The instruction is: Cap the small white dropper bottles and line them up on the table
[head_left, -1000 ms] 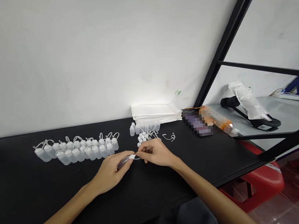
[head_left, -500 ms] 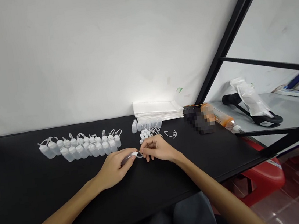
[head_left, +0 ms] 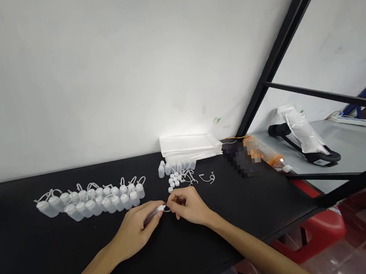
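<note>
Lying sideways in my left hand (head_left: 131,231) is a small translucent plastic bottle (head_left: 151,215), its white top pointing right. Thumb and fingers close round the bottle and hide part of it. My right hand (head_left: 191,207) pinches at a thin white strap (head_left: 167,211) that curves out from the bottle's top; the fingertips cover the strap's end. Left of my hands stand capped bottles (head_left: 92,207) in rows, with white strap loops on top. Beyond my right hand are loose white caps (head_left: 174,180), loose straps (head_left: 190,177) and several small bottles (head_left: 178,166).
A stack of white bags or sheets (head_left: 191,146) lies against the wall on the black table (head_left: 22,250). To the right are a blurred dark item (head_left: 240,159), an orange-labelled bottle (head_left: 271,158) and a black metal frame (head_left: 271,65). A red stool (head_left: 319,231) stands below.
The camera view has tilted, so the table and hands appear lower. My left hand still grips the bottle and my right fingers still pinch at its strap.
</note>
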Tool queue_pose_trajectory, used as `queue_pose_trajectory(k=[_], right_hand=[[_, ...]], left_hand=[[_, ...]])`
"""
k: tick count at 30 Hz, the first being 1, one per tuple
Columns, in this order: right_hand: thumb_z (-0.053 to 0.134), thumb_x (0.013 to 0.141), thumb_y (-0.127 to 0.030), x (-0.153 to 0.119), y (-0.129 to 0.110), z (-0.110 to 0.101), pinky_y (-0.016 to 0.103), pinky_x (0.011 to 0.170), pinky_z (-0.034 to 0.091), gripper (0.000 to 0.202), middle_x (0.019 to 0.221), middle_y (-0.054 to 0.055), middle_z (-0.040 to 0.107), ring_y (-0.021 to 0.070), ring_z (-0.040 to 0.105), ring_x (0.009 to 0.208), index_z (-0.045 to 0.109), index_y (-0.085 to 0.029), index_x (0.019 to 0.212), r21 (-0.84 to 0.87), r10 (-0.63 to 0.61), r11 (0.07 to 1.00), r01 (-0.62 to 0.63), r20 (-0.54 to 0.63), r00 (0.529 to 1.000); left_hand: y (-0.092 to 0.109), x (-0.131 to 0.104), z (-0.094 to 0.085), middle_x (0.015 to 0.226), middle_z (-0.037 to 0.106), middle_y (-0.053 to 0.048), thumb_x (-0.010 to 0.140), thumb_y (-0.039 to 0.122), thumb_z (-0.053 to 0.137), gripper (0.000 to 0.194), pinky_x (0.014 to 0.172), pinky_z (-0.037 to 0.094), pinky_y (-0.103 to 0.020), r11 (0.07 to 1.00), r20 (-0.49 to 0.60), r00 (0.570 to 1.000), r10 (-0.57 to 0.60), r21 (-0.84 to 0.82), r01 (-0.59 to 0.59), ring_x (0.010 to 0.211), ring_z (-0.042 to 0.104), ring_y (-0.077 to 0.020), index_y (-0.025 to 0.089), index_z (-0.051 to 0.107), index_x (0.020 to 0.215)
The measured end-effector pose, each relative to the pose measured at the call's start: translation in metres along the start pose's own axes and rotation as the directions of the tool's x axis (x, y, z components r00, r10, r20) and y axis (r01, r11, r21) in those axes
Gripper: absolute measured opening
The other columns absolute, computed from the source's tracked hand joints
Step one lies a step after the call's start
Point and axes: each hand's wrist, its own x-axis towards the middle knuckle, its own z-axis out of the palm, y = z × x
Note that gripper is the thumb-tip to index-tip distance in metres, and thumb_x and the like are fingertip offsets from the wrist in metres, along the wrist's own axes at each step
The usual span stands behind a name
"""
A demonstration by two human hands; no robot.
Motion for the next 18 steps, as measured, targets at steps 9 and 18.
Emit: queue_pose_trajectory(k=[9, 18], right_hand=[[0.054, 0.079, -0.014, -0.003, -0.005, 0.008, 0.019, 0.051, 0.038, 0.012, 0.06, -0.002, 0.057, 0.0091, 0.051, 0.052, 0.062, -0.016, 0.07, -0.229, -0.204, 0.956, 0.182, -0.074, 0.976], [0.051, 0.083, -0.016, -0.005, -0.015, 0.002, 0.02, 0.051, 0.039, 0.013, 0.062, -0.001, 0.054, 0.0093, 0.049, 0.053, 0.059, -0.016, 0.073, -0.211, -0.363, 0.92, 0.329, -0.148, 0.92]], left_hand=[[-0.001, -0.001, -0.004, 0.11, 0.069, -0.005, 0.096, 0.033, 0.041, 0.032, 0.081, 0.052, -0.028, 0.998, 0.003, 1.0, 0.017, 0.061, -0.017, 0.093, 0.066, -0.0197, 0.022, 0.061, 0.119], [0.017, -0.01, -0.007, 0.098, 0.069, -0.004, 0.094, 0.031, 0.048, 0.03, 0.061, 0.048, -0.023, 0.996, -0.072, 0.996, 0.061, 0.064, -0.057, 0.064, 0.059, -0.0119, 0.019, 0.059, 0.119]])
